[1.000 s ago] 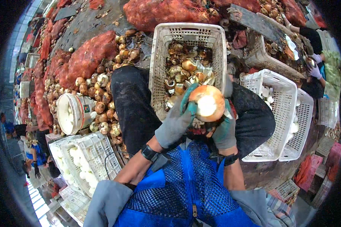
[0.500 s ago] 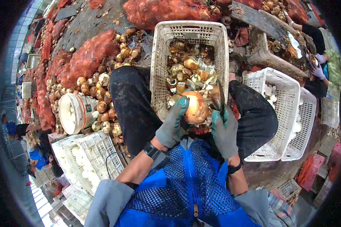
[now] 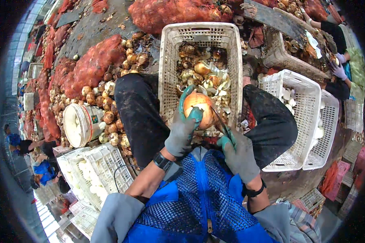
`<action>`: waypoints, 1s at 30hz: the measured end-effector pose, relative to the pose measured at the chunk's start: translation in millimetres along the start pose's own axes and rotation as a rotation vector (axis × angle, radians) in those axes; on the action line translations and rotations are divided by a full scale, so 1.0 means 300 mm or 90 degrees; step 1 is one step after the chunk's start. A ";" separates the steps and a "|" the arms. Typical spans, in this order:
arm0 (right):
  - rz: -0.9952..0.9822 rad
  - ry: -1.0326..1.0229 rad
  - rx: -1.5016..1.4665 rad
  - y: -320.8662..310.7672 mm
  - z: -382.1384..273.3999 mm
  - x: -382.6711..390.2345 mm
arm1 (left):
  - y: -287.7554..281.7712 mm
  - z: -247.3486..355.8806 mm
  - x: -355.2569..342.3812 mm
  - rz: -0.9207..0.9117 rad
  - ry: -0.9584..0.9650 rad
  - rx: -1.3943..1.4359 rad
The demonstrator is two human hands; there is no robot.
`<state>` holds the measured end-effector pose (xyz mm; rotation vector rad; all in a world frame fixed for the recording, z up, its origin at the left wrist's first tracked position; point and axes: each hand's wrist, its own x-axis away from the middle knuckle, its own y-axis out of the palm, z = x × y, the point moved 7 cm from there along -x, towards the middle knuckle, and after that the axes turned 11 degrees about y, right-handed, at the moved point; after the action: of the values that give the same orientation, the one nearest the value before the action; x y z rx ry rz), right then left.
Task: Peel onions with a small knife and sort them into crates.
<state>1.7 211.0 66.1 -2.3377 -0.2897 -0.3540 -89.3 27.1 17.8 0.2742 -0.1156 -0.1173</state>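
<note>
Our left hand (image 3: 179, 135) grasps a skin-on onion (image 3: 199, 106), our right hand (image 3: 242, 154) a knife (image 3: 220, 120); peeled onions (image 3: 319, 133) lie at right, unpeeled onions (image 3: 108, 117) remain left.

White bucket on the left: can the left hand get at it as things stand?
Probably not: the left hand is taken up holding a large onion, and the bent left leg lies between it and the white bucket.

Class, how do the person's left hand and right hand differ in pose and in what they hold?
The left hand holds a golden-brown onion; the right hand holds a knife. The left hand's thumb and finger spread around the onion; the right hand curls closed. Both wear grey-and-green gloves.
</note>
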 end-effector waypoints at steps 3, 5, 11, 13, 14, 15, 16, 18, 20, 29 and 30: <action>0.061 -0.109 0.115 0.011 0.004 0.024 | -0.020 0.009 0.005 0.021 0.050 -0.121; 0.147 -0.233 0.230 0.018 -0.021 0.049 | -0.017 0.030 0.013 0.030 0.076 -0.202; 0.134 -0.229 0.217 0.060 -0.012 0.015 | -0.015 0.065 0.013 0.040 0.111 -0.270; 0.079 -0.119 0.184 0.103 0.021 -0.034 | -0.025 -0.031 0.007 0.047 -0.042 0.035; 0.077 -0.119 0.185 0.111 0.033 -0.033 | -0.013 -0.050 0.018 0.050 -0.033 0.117; 0.114 -0.171 0.241 0.112 0.028 -0.021 | -0.016 -0.068 0.026 0.051 -0.034 0.118; 0.151 -0.222 0.295 0.113 0.012 -0.010 | -0.010 -0.038 0.021 0.040 0.003 0.005; 0.129 -0.195 0.284 0.108 0.013 -0.029 | -0.010 0.005 0.009 0.013 0.093 -0.226; 0.107 -0.170 0.276 0.100 0.020 -0.046 | -0.019 -0.013 0.005 0.025 0.073 -0.185; -0.118 0.089 -0.065 0.044 0.078 -0.093 | 0.086 0.087 -0.017 -0.087 0.319 -0.449; -0.140 0.111 -0.112 0.047 0.087 -0.092 | 0.067 0.068 -0.020 -0.073 0.307 -0.480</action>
<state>-15.3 216.9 30.0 -2.4312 -0.4479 -0.7113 -95.8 41.7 42.2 -0.4481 0.4211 -0.1966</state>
